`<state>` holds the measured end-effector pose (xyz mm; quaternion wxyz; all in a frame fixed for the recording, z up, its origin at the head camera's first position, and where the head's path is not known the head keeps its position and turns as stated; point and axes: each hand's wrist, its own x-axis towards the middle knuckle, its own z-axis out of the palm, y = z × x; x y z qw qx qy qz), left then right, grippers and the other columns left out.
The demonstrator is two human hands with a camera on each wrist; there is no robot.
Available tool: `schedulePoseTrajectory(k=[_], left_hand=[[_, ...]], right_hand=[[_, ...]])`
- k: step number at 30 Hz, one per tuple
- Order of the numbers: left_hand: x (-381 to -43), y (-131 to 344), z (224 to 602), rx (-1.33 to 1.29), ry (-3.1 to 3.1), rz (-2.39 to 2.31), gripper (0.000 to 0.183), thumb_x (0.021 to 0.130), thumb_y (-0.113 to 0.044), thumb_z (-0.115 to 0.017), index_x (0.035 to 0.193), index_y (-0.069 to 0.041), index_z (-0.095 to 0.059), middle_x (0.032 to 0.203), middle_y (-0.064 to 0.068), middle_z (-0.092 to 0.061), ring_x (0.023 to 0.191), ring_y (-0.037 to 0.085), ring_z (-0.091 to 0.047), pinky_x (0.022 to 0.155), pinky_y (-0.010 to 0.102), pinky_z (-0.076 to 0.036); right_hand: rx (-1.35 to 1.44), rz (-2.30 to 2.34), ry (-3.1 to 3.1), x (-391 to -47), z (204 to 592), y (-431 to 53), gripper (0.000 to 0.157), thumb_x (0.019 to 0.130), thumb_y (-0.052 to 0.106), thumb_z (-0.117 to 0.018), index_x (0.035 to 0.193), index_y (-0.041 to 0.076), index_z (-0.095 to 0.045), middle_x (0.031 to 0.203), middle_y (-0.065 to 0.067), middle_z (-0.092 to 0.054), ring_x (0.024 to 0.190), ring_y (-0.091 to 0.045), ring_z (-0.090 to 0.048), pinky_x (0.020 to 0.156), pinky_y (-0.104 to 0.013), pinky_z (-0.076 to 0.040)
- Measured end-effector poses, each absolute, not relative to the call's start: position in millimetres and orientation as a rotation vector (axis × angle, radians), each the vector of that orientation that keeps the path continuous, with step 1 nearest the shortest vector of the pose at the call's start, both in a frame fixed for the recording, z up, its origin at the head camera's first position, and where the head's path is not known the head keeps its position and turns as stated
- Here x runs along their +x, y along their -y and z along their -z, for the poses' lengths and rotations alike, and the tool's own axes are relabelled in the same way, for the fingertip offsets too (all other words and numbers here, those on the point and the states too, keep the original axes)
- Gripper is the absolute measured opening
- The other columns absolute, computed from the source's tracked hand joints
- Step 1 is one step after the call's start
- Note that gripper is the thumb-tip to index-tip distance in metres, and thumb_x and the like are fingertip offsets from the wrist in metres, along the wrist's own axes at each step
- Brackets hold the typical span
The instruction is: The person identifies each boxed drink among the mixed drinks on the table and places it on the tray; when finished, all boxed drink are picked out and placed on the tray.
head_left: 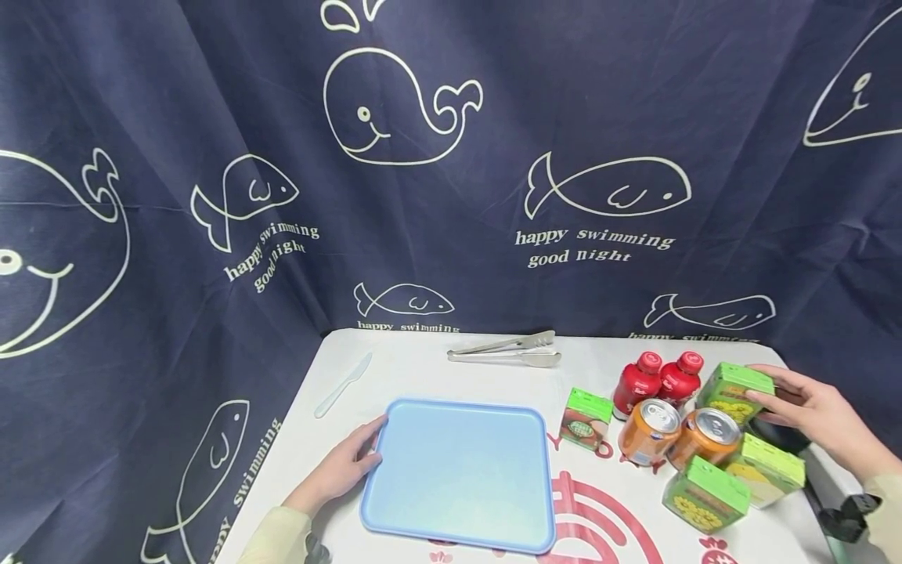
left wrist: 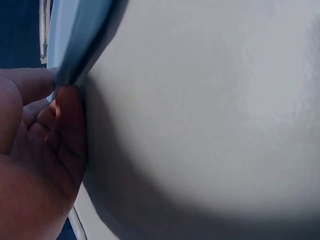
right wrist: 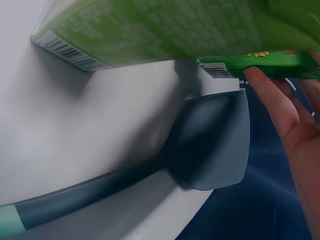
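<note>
My left hand (head_left: pixel 340 468) pinches the left rim of a light blue tray (head_left: pixel 461 478), which lies on the white table. In the left wrist view the tray's edge (left wrist: pixel 85 37) runs between the thumb and the fingers. At the back right, my right hand (head_left: pixel 817 409) grips a green drink carton (head_left: pixel 736 392) with yellow flowers on its front, thumb on the near side. In the right wrist view a fingertip touches the carton's lower edge (right wrist: pixel 280 62). Right in front of it stand orange cans (head_left: pixel 705 436) and a yellow-green carton (head_left: pixel 766 470).
Two red bottles (head_left: pixel 637 384), another orange can (head_left: pixel 650 432) and green cartons (head_left: pixel 586 419) crowd the right side. A dark spatula (right wrist: pixel 210 142) lies by the right edge. Metal tongs (head_left: pixel 503 351) and a pale knife (head_left: pixel 343 385) lie behind the tray. A navy curtain (head_left: pixel 493 235) hangs behind.
</note>
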<state>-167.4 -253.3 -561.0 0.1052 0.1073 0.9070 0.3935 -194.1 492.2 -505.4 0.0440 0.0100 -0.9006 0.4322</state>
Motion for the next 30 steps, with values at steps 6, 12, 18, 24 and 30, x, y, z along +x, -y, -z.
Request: schedulePoseTrajectory(k=[6,12,18,24,30], left_hand=[[-169.8,255.2,565.6,0.321,-2.66,-1.163,0.062,0.104,-0.015,-0.061,0.162,-0.012,-0.039,0.159,0.016,-0.045,0.147,0.043,-0.038,0.117,0.06,-0.03],[-171.1,256.3,565.3,0.329,-2.651,-1.179,0.063,0.104,-0.016,-0.061,0.162,-0.014,-0.039,0.157,0.015,-0.047,0.148,0.042,-0.037,0.118,0.061,-0.028],[-171.2,256.2,565.9,0.335,-2.644,-1.191,0.062,0.104,-0.016,-0.062,0.162,-0.014,-0.04,0.157,0.015,-0.047,0.148,0.042,-0.036,0.118,0.061,-0.026],[-170.3,255.7,566.0,0.34,-2.651,-1.203,0.063,0.103,-0.015,-0.062,0.162,-0.012,-0.04,0.157,0.017,-0.047,0.147,0.044,-0.037,0.117,0.061,-0.028],[-168.7,256.0,564.5,0.352,-2.67,-1.189,0.063,0.103,-0.016,-0.062,0.161,-0.012,-0.04,0.156,0.018,-0.047,0.146,0.045,-0.038,0.116,0.063,-0.029]], right_hand=[[0.022,-1.334,2.73,-192.5,502.6,-494.5,0.058,0.1,0.022,-0.074,0.142,-0.009,-0.049,0.103,0.034,-0.059,0.087,0.009,-0.065,0.066,-0.034,-0.062],[0.023,-1.313,2.726,-190.9,497.2,-493.1,0.056,0.1,0.022,-0.074,0.141,-0.008,-0.05,0.101,0.031,-0.061,0.086,0.007,-0.065,0.065,-0.034,-0.062],[0.055,-1.395,2.662,-186.7,490.6,-494.7,0.044,0.099,0.014,-0.075,0.138,0.005,-0.057,0.103,0.03,-0.065,0.086,0.005,-0.068,0.064,-0.03,-0.061],[0.017,-1.367,2.675,-183.9,482.2,-491.5,0.052,0.099,0.018,-0.075,0.145,0.003,-0.054,0.102,0.031,-0.064,0.085,0.005,-0.068,0.063,-0.03,-0.061],[-0.035,-1.269,2.732,-183.6,471.6,-485.5,0.069,0.101,0.026,-0.073,0.152,-0.009,-0.042,0.1,0.031,-0.061,0.083,0.005,-0.067,0.064,-0.031,-0.061]])
